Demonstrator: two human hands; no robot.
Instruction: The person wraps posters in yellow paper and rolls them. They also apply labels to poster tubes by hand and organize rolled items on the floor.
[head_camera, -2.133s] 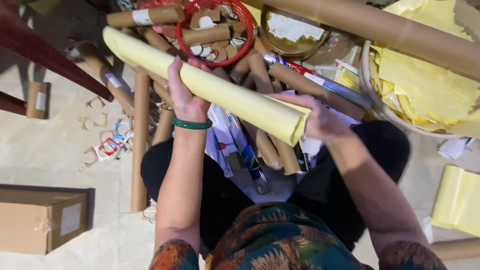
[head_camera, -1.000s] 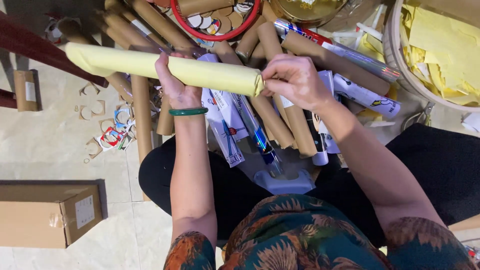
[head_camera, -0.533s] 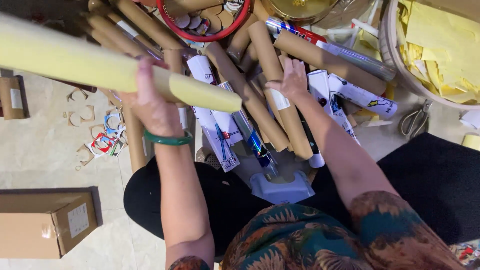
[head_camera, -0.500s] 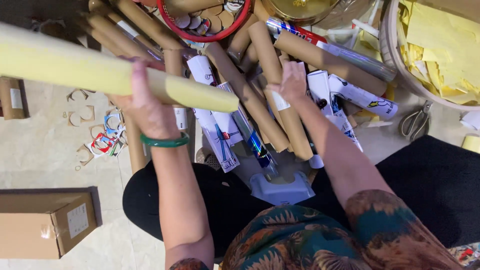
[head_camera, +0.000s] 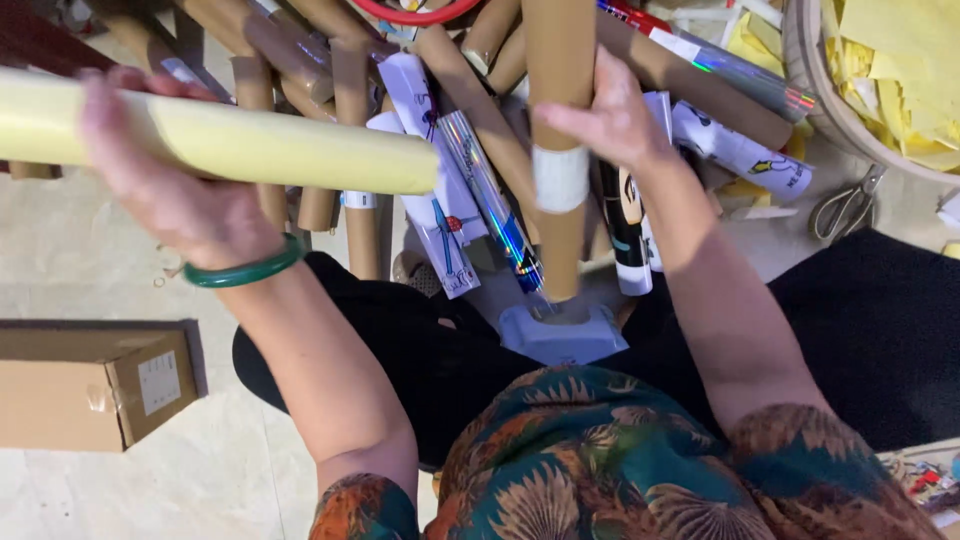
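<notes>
My left hand (head_camera: 165, 185) grips a long roll of pale yellow paper (head_camera: 250, 145), held level and pointing left, out past the frame edge. A green bangle (head_camera: 245, 270) circles that wrist. My right hand (head_camera: 615, 115) wraps around a brown cardboard tube (head_camera: 558, 120) with a white tape band. The tube stands upright with its lower end on a grey-blue stand (head_camera: 562, 335) by my lap.
A heap of brown cardboard tubes (head_camera: 350, 130) and shiny wrapped rolls (head_camera: 495, 205) lies in front of me. A basket of yellow sheets (head_camera: 890, 70) sits at the upper right, scissors (head_camera: 845, 205) beside it. A cardboard box (head_camera: 95, 385) rests on the floor to the left.
My right hand let go of the yellow roll, reached into the pile and took hold of a brown tube, now upright on the stand. My left hand carried the yellow roll leftward.
</notes>
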